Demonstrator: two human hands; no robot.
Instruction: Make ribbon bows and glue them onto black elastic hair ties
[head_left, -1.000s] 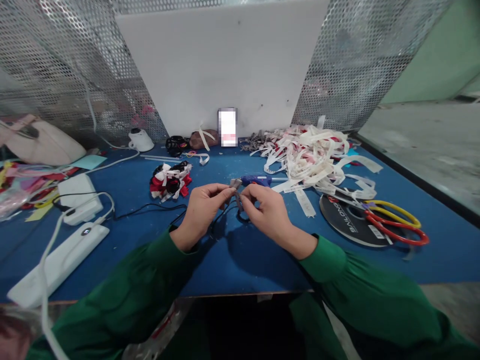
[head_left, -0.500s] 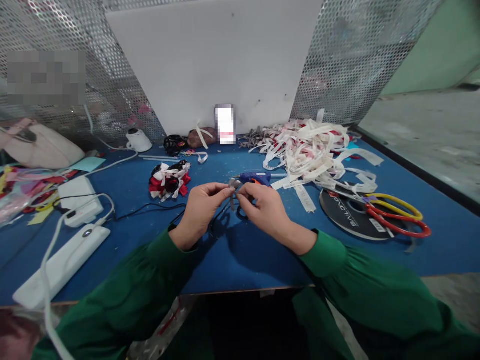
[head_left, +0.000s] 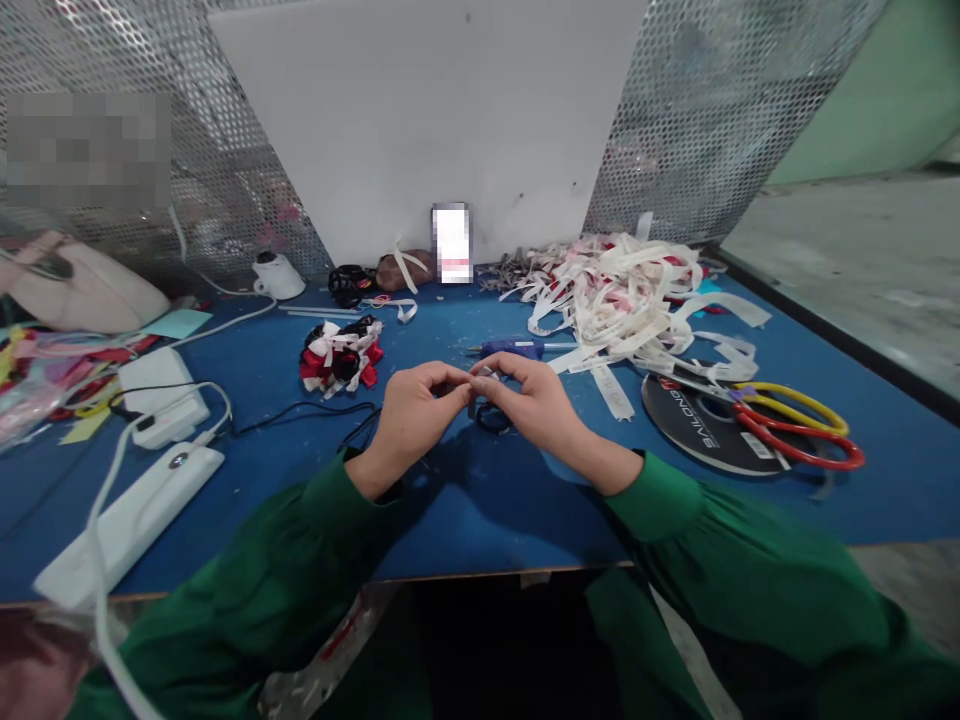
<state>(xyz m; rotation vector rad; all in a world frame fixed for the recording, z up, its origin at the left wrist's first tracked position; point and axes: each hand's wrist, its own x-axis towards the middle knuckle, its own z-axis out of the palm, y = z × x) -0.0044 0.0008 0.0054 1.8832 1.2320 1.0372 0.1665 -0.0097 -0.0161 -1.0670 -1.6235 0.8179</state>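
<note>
In the head view my left hand (head_left: 414, 420) and my right hand (head_left: 537, 412) meet at the fingertips above the blue table. Both are closed in a pinch on a small strip of grey ribbon (head_left: 472, 407), mostly hidden by the fingers. A black loop (head_left: 493, 419) lies just under my right hand. Behind that hand rests a blue glue gun (head_left: 513, 349), partly covered by my knuckles. To the left of my left hand sits a bunch of red, white and black ribbon pieces (head_left: 342, 355).
A heap of white ribbon (head_left: 630, 290) lies at the back right, near red-and-yellow-handled scissors (head_left: 806, 436) on a black spool (head_left: 694, 430). At left are a white power strip (head_left: 131, 525), cables and a bag (head_left: 97, 285). A phone (head_left: 452, 243) leans against the back board.
My fingertips have drawn closer together over the grey ribbon, which shows less. My right fingers have shifted up and forward, with the thumb now across the ribbon.
</note>
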